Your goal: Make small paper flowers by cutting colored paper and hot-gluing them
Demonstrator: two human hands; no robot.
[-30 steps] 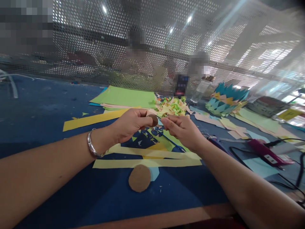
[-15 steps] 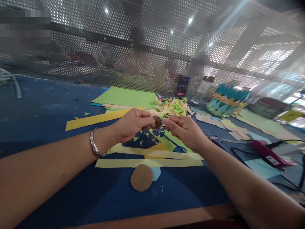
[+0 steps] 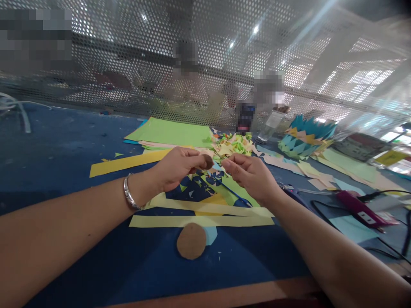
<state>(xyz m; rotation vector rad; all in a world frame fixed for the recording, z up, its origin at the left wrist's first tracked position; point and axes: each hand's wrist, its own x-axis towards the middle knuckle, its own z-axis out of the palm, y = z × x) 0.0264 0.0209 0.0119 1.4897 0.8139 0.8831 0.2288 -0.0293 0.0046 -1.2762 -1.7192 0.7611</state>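
Observation:
My left hand (image 3: pixel 180 167) pinches a small brown cardboard disc (image 3: pixel 208 161) between thumb and fingers. Just to its right, my right hand (image 3: pixel 253 175) is closed on a thin, stick-like thing (image 3: pixel 218 155) that pokes out toward the disc; it is too small to name. A narrow gap separates the two hands. Below them, a larger round cardboard disc (image 3: pixel 191 241) lies flat on the blue table, partly over a light blue paper piece (image 3: pixel 211 235). Pale yellow paper strips (image 3: pixel 199 221) lie between the disc and my hands.
Behind my hands are a heap of paper scraps (image 3: pixel 236 144) and a stack of green sheets (image 3: pixel 180 130). A slim blue tool (image 3: pixel 236 195) lies under my right hand. A clear bottle (image 3: pixel 271 125), zigzag paper crown (image 3: pixel 305 137) and purple power strip (image 3: pixel 366 207) with cables stand right.
My hands have drawn slightly apart, and the thin thing in my right fingers now shows clear of the small disc. The disc has tilted a little in my left hand.

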